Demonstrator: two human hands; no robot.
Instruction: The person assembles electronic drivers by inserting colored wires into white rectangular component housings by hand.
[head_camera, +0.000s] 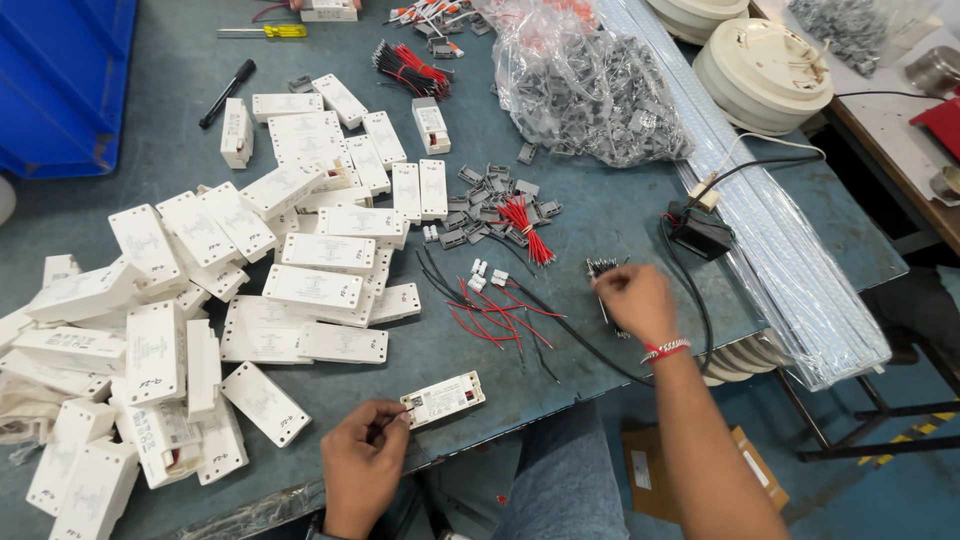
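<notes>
A small white box (443, 399) lies near the front edge of the grey-green table (600, 220). It is pinched at its left end by the left hand (362, 462), whose fingers are curled almost shut around a thin dark wire entering that end. The right hand (633, 299) is loosely closed over a small dark metal part (602, 267) lying on the table further right; whether that part is actually gripped cannot be told.

For the step in hand, judged to be the fitting of a lead into the box, the box should be kept flat and steadied while the wire is pushed straight in, so that the strands are not bent.

Loose red wires (492, 318) and black wires lie between the 2 hands, just beyond the box. A heap of white boxes (200, 300) fills the left of the table, and a clear bag of grey clips (585, 90) stands at the back.

The wire end and the box terminal are hidden by the left fingers. The dark part is largely covered by the right hand. Labels on the boxes are too small to be made out. The heap is cut off at the left edge.
</notes>
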